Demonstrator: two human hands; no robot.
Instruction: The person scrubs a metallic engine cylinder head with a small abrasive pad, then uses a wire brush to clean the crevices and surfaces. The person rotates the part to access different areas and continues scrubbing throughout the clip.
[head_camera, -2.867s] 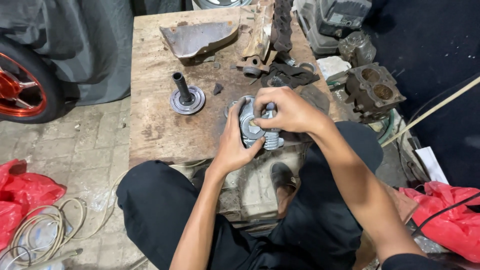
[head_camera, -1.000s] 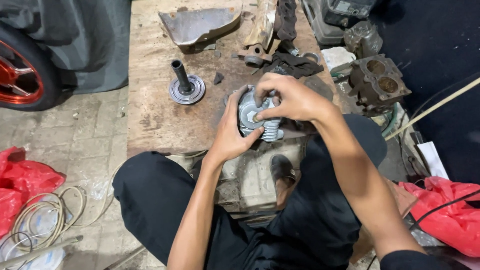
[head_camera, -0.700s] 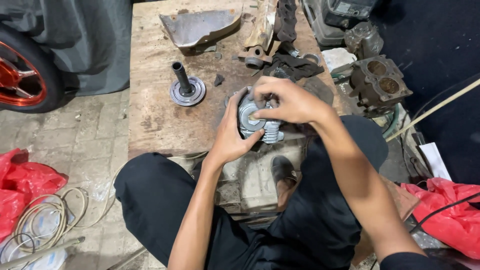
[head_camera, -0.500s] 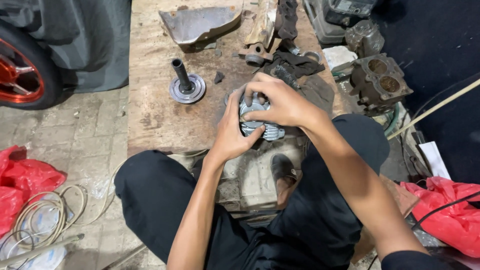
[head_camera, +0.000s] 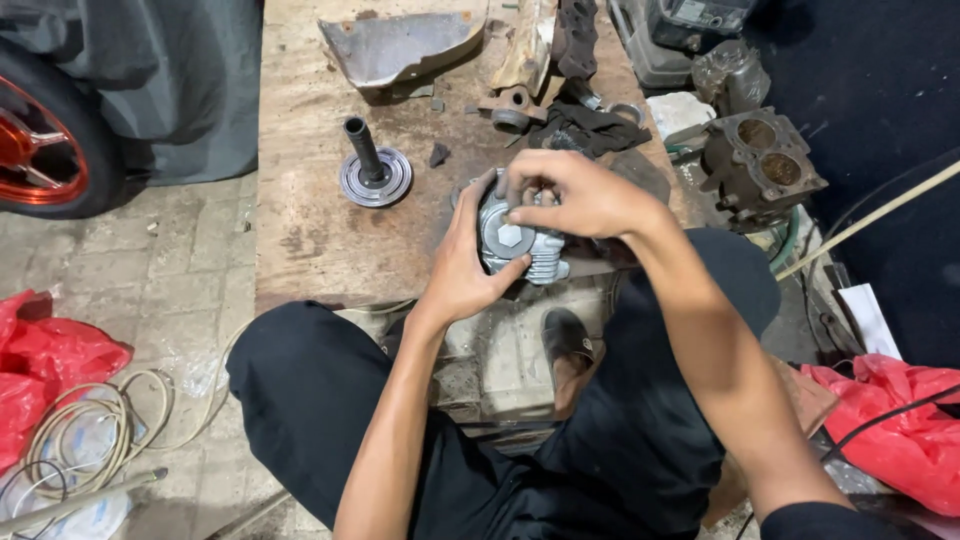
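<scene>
A silver finned metal engine part (head_camera: 518, 243) with a hexagonal nut on its face sits at the near edge of a low wooden board (head_camera: 310, 200). My left hand (head_camera: 462, 268) cups it from the left and below, thumb along its lower edge. From above, my right hand (head_camera: 575, 192) grips its top, fingers curled over the upper rim. Both hands hold the part just above my lap.
On the board lie a flanged shaft (head_camera: 372, 170), a rusty metal cover (head_camera: 400, 45), dark rags and small parts. A two-bore cylinder block (head_camera: 762, 165) stands at the right. A red-rimmed wheel (head_camera: 40, 150) is at the left, red plastic bags (head_camera: 50, 365) and coiled cable on the brick floor.
My right hand has shifted from the front of the part to its top, uncovering the hexagonal nut. The part has turned slightly in my hands.
</scene>
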